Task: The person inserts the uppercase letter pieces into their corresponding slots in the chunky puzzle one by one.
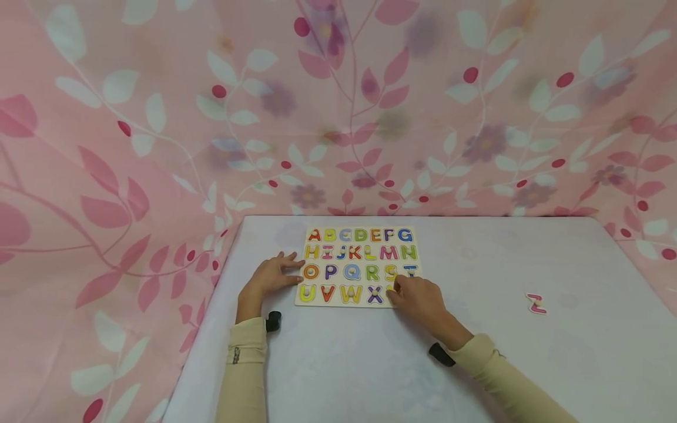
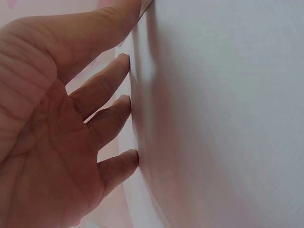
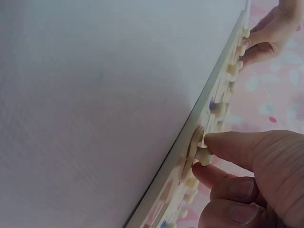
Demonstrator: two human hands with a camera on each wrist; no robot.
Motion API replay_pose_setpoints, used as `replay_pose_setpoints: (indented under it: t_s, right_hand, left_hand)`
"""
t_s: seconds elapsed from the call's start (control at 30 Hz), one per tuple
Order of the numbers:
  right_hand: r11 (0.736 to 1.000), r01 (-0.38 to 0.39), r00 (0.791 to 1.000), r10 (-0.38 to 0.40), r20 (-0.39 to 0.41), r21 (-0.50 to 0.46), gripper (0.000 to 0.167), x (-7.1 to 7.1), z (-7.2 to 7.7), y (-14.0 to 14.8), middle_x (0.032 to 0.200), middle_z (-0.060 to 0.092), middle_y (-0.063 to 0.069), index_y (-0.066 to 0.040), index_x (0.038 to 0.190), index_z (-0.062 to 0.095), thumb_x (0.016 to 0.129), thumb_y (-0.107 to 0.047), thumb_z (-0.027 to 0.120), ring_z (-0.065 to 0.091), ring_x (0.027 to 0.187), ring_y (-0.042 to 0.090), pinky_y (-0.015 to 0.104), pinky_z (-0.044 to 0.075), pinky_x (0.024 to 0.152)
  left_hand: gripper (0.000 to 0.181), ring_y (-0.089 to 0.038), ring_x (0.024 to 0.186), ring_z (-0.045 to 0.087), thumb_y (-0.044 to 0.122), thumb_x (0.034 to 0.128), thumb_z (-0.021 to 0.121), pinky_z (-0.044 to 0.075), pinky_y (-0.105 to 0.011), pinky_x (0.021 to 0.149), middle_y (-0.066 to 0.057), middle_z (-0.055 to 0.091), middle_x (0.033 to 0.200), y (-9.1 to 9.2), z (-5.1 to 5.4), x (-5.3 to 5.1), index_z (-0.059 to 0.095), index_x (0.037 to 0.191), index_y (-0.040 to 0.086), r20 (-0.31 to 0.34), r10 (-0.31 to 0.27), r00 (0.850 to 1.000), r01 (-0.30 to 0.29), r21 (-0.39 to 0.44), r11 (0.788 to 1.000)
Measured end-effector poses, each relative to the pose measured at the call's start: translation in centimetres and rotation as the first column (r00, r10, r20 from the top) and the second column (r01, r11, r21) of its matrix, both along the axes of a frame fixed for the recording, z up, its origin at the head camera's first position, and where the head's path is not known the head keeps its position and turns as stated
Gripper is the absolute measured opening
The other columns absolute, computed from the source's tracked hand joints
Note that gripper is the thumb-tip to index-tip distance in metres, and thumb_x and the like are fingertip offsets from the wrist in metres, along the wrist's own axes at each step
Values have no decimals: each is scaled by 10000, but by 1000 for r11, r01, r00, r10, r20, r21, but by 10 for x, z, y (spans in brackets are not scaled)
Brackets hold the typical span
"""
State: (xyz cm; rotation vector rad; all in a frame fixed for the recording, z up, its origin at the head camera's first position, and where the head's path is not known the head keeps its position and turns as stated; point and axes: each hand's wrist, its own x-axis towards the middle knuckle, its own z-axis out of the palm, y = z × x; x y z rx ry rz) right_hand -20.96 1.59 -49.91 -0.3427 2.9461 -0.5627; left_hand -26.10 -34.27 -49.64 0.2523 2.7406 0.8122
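Note:
A wooden alphabet puzzle board [image 1: 335, 282] with colourful knobbed letters lies on the table. My right hand [image 1: 420, 298] is over its lower right corner. In the right wrist view, thumb and index finger pinch the knob of a letter piece [image 3: 192, 148], which sits slightly tilted at the board's surface. From the head this piece, a yellow Y beside the purple X [image 1: 375, 295], is mostly covered by the hand. At the board's left edge rests my left hand [image 1: 272, 274], thumb and fingers spread and touching the edge near the O [image 1: 311, 272] and U.
A pink letter Z [image 1: 536, 304] with a knob lies alone on the table to the right. The table [image 1: 338, 364] has a pale cloth cover. Behind it hangs a pink floral curtain [image 1: 338, 117]. Each wrist wears a small black camera.

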Motion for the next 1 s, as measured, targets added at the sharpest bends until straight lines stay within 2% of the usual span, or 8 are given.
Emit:
replay_pose_setpoints:
  t_s: [0.27,0.5,0.6,0.8,1.0]
  right_hand:
    - [1000,-3,1000,3,0,17,188,2,-1,2,568,478,-38,-107,884,653,895,-283,718,463,564,142,273,321,495]
    - [1000,-11,1000,10,-26,-9,186,4,-1,2,565,467,-48,-119,841,629,880,-260,744,446,545,137,275,318,487]
    - [1000,-6,1000,6,-9,-10,199,5,1,4,575,478,-48,-115,873,642,879,-285,744,454,561,143,276,330,493]
    - [998,45,999,-45,-2,-37,231,7,6,19,614,549,-48,-130,953,665,890,-345,719,484,601,151,279,362,515]
    - [992,120,993,-120,5,-30,254,11,15,54,597,515,-12,-98,1020,655,921,-329,688,457,543,161,286,346,465]
  left_hand:
    - [526,-373,1462,208,269,846,787,166,-576,1153,-77,422,1512,1,0,1,633,1338,163,3,16,1000,-16,3,1000]
    - [521,-402,1439,255,257,843,782,219,-583,1135,-105,447,1493,0,0,1,638,1331,141,-33,-17,999,17,-15,1000]
    - [520,-408,1436,259,261,843,780,226,-586,1131,-110,448,1491,0,-1,1,640,1329,140,-37,-26,999,25,-20,999]
    - [524,-411,1439,247,266,845,782,215,-593,1132,-111,441,1497,0,-1,0,637,1332,138,-27,-20,999,19,-22,1000]
    - [523,-409,1440,248,262,842,787,213,-596,1131,-105,445,1496,1,-1,1,641,1329,141,-27,-15,1000,14,-19,1000]
